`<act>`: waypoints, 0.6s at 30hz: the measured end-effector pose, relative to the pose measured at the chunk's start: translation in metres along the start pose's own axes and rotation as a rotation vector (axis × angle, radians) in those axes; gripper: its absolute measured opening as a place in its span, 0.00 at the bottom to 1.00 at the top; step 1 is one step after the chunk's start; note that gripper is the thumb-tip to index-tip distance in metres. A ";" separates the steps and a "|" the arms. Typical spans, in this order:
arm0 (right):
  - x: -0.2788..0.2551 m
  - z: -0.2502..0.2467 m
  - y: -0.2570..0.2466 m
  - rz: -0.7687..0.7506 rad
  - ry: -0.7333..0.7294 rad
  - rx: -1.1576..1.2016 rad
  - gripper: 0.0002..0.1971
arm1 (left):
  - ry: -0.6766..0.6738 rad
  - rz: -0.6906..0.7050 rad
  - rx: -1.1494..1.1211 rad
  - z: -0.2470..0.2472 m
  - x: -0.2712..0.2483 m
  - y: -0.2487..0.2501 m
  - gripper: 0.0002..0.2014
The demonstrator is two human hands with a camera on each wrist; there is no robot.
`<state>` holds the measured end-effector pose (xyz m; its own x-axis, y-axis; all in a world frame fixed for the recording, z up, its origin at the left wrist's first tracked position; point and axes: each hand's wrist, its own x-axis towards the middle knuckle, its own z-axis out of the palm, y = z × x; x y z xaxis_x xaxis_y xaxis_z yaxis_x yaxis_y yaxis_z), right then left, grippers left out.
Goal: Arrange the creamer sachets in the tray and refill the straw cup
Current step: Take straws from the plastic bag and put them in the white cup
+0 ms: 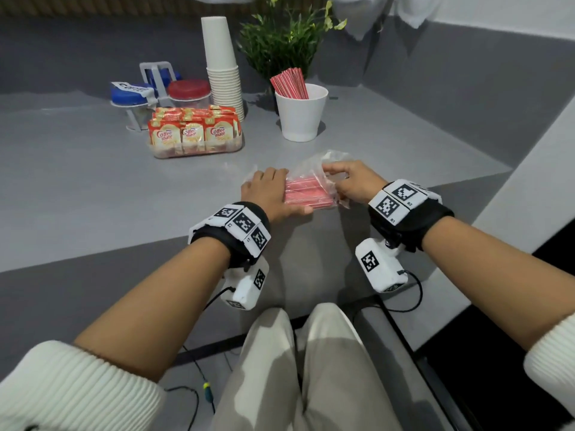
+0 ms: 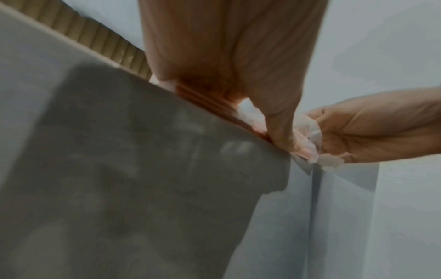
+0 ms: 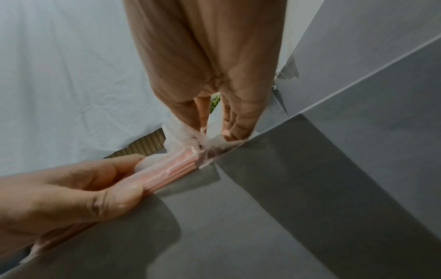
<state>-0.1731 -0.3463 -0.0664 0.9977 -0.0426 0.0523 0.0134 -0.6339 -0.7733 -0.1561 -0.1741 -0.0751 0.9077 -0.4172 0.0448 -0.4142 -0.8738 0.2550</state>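
Observation:
A clear plastic bag of red straws [image 1: 308,194] lies on the grey counter [image 1: 93,181] near its front edge. My left hand [image 1: 270,192] holds the bag's left end, fingers on top and thumb on the near side; the right wrist view shows that grip on the bag [image 3: 176,166]. My right hand [image 1: 345,181] pinches the loose plastic at the bag's right end. Farther back stands a white straw cup [image 1: 301,116] with a bunch of red straws [image 1: 291,85] in it. To the left a clear tray [image 1: 161,154] holds upright creamer sachets [image 1: 194,133].
A tall stack of white paper cups [image 1: 222,73] and a green plant [image 1: 286,42] stand behind the tray and cup. Jars with blue and red lids [image 1: 186,90] sit in a rack at the back left. A grey wall borders the counter on the right.

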 end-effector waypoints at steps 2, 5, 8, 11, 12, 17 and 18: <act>0.000 0.001 -0.002 -0.061 -0.038 -0.036 0.21 | 0.018 -0.004 0.050 0.002 -0.003 -0.002 0.42; -0.006 0.000 -0.007 -0.041 -0.116 0.010 0.12 | 0.053 0.012 0.125 0.006 -0.008 -0.005 0.40; -0.011 0.003 -0.003 -0.018 -0.152 0.040 0.12 | 0.077 0.042 0.142 0.007 -0.010 -0.008 0.38; -0.011 0.007 0.003 -0.021 -0.080 0.060 0.10 | 0.102 0.061 0.141 0.008 -0.012 -0.010 0.36; -0.011 0.008 0.005 -0.022 -0.040 0.078 0.09 | 0.110 0.063 0.139 0.009 -0.012 -0.010 0.35; -0.006 0.014 0.013 -0.036 0.102 0.188 0.07 | 0.115 0.047 0.103 0.009 -0.010 -0.010 0.34; -0.005 0.015 0.014 -0.025 0.125 0.220 0.07 | 0.113 0.042 0.093 0.009 -0.009 -0.010 0.34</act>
<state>-0.1765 -0.3434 -0.0875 0.9812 -0.1326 0.1401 0.0656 -0.4533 -0.8889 -0.1605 -0.1635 -0.0870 0.8891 -0.4276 0.1635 -0.4516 -0.8776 0.1606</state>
